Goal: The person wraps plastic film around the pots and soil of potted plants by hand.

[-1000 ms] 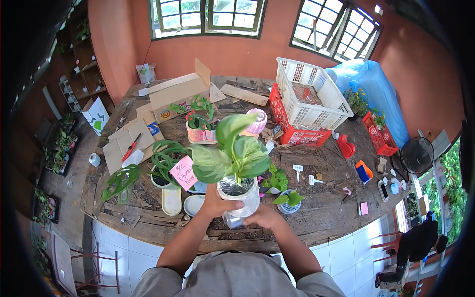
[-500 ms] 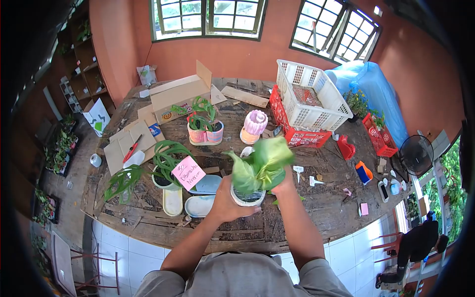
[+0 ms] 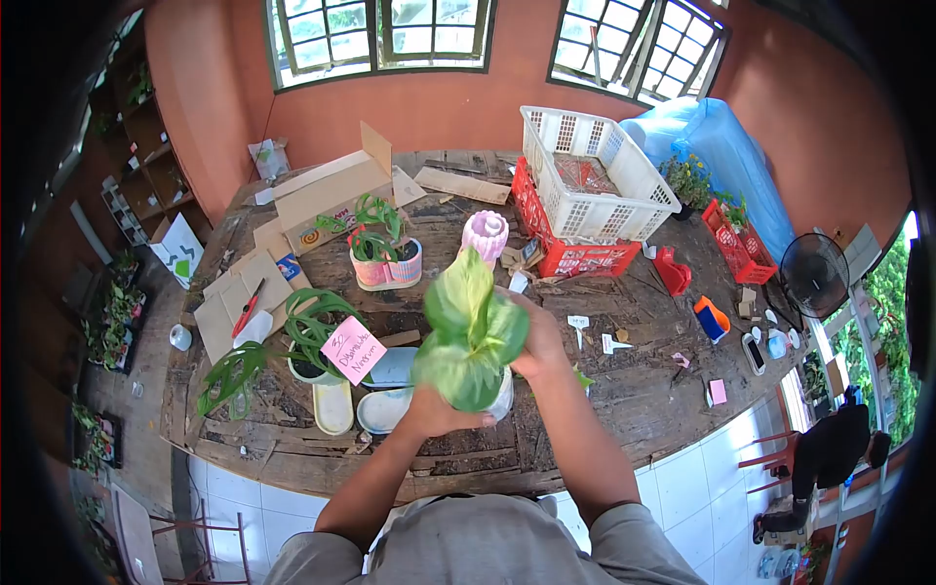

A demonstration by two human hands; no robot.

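Note:
A potted plant [image 3: 472, 336] with broad green and pale leaves is held above the table's front half. My left hand [image 3: 441, 413] is closed on the pot's lower left side. Around its right side is my right hand [image 3: 536, 336], partly hidden by the leaves. Only a bit of the white pot [image 3: 502, 398] shows under the foliage. To the left stands a long-leaved plant [image 3: 310, 341] with a pink handwritten note [image 3: 353, 351] beside it. Two oblong trays, one blue [image 3: 392, 368] and one whitish [image 3: 382, 410], lie left of my hands.
Farther back are a cardboard box [image 3: 327, 200], a twin-pot plant [image 3: 387, 268], a pink swirled pot [image 3: 486, 232] and a white crate [image 3: 597, 180] on a red crate [image 3: 590, 259]. At right are a phone [image 3: 754, 353] and fan [image 3: 815, 275]. A person [image 3: 829, 448] is at far right.
The held plant has turned and shifted slightly left since half a second ago. My right hand has moved up along it. The whole view has shifted a little.

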